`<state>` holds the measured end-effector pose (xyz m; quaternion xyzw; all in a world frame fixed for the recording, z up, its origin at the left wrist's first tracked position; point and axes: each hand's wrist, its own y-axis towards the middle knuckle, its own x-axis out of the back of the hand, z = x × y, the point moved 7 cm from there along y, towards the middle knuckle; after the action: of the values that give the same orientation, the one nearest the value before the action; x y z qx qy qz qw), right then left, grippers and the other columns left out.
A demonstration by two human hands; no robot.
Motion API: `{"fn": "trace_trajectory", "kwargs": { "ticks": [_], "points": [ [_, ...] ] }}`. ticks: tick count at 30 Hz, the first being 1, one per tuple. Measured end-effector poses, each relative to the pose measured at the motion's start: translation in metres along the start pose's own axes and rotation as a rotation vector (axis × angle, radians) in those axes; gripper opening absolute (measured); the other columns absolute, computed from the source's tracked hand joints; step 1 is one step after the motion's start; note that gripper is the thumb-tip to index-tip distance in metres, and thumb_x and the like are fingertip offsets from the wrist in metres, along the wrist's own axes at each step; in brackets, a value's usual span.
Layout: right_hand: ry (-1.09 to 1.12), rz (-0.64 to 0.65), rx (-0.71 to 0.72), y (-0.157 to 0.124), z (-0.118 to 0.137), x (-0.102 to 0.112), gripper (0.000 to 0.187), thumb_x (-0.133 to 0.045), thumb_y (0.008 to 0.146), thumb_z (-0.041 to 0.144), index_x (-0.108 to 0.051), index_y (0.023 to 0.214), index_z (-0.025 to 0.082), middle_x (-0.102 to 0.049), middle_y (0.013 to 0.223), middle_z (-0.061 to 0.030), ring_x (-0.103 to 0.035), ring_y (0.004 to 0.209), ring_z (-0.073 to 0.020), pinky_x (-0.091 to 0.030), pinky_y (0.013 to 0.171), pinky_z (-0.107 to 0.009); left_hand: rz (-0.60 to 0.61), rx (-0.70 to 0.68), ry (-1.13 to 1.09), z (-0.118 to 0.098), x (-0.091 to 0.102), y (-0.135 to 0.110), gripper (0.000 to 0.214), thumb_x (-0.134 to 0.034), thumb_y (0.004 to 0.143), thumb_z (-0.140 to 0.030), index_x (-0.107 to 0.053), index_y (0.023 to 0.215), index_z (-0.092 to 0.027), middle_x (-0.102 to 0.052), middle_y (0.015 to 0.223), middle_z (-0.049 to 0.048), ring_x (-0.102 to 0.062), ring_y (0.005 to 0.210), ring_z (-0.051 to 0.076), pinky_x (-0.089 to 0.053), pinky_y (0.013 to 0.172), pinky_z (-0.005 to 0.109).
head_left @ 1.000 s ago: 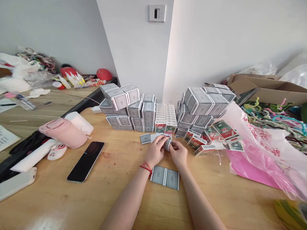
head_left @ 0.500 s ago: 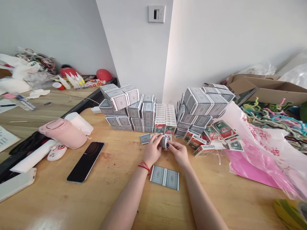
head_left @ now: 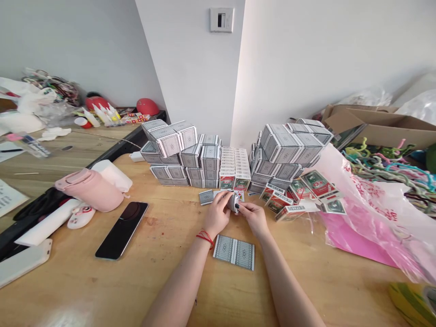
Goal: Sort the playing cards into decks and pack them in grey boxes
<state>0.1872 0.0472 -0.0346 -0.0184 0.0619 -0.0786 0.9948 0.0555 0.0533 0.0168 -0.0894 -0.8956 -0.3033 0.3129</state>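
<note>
One grey-backed card bundle, curved, card count unclear, held just above the wooden table, nearer its far edge than the bottom of the view. Left hand, red cord bracelet at the wrist: fingers closed around the bundle's left side. Right hand: narrow pinch at the bundle's right end. One pair of grey-backed cards, flat, side by side, between the forearms. One single grey-backed card, flat, just beyond the left hand. One double row of card boxes, toward the table's far edge, between a left stack of grey-patterned blocks and a right stack of the same. Several loose red-and-green card boxes, some tilted, before the right stack. One dark-screened phone, toward the table's left edge; one pink bottle, lying beyond it. One yellow roll, partly cut off, lower right.
</note>
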Motion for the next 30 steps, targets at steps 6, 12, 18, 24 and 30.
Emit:
{"fn": "trace_trajectory", "kwargs": {
  "ticks": [6, 12, 18, 24, 30],
  "points": [
    [-0.142, -0.064, 0.113, -0.006, 0.017, -0.003, 0.024, -0.065, 0.063, 0.040, -0.069, 0.068, 0.016, -0.069, 0.074, -0.0067, -0.062, 0.058, -0.0178, -0.050, 0.058, -0.030, -0.014, 0.010, 0.027, 0.000, 0.000, -0.001, 0.059, -0.045, 0.070, 0.001, -0.040, 0.123, -0.023, -0.045, 0.122, 0.0056, -0.045, 0.112, 0.017, -0.041, 0.095, 0.032],
    [-0.163, -0.102, 0.135, -0.011, 0.022, -0.005, 0.021, -0.064, 0.065, 0.036, -0.066, 0.068, 0.015, -0.067, 0.068, -0.0054, -0.060, 0.055, -0.0158, -0.049, 0.056, -0.027, -0.001, 0.026, 0.018, 0.001, -0.001, -0.002, 0.057, -0.044, 0.071, 0.001, -0.040, 0.123, -0.022, -0.045, 0.122, 0.0062, -0.045, 0.113, 0.018, -0.041, 0.095, 0.033],
    [-0.222, -0.144, 0.146, -0.011, 0.019, -0.005, 0.023, -0.062, 0.065, 0.038, -0.063, 0.067, 0.015, -0.065, 0.064, -0.0054, -0.061, 0.055, -0.0168, -0.050, 0.055, -0.028, -0.001, 0.035, 0.010, 0.000, -0.001, -0.002, 0.056, -0.044, 0.071, 0.001, -0.040, 0.122, -0.022, -0.046, 0.121, 0.0065, -0.046, 0.112, 0.018, -0.042, 0.094, 0.034],
    [-0.338, -0.221, 0.219, -0.012, 0.016, -0.002, 0.023, -0.058, 0.069, 0.039, -0.061, 0.066, 0.016, -0.064, 0.064, -0.0050, -0.060, 0.059, -0.0165, -0.049, 0.059, -0.028, -0.008, 0.034, 0.009, -0.001, -0.002, -0.002, 0.056, -0.045, 0.071, 0.000, -0.040, 0.122, -0.022, -0.046, 0.119, 0.0073, -0.047, 0.110, 0.019, -0.043, 0.092, 0.036],
    [-0.418, -0.240, 0.297, -0.014, 0.020, -0.002, 0.022, -0.055, 0.072, 0.038, -0.063, 0.073, 0.018, -0.066, 0.073, -0.0051, -0.060, 0.063, -0.0165, -0.049, 0.062, -0.029, 0.008, 0.030, 0.004, -0.002, -0.001, 0.000, 0.057, -0.044, 0.069, 0.002, -0.040, 0.121, -0.022, -0.046, 0.120, 0.0067, -0.046, 0.112, 0.019, -0.042, 0.094, 0.036]
  ]
}}
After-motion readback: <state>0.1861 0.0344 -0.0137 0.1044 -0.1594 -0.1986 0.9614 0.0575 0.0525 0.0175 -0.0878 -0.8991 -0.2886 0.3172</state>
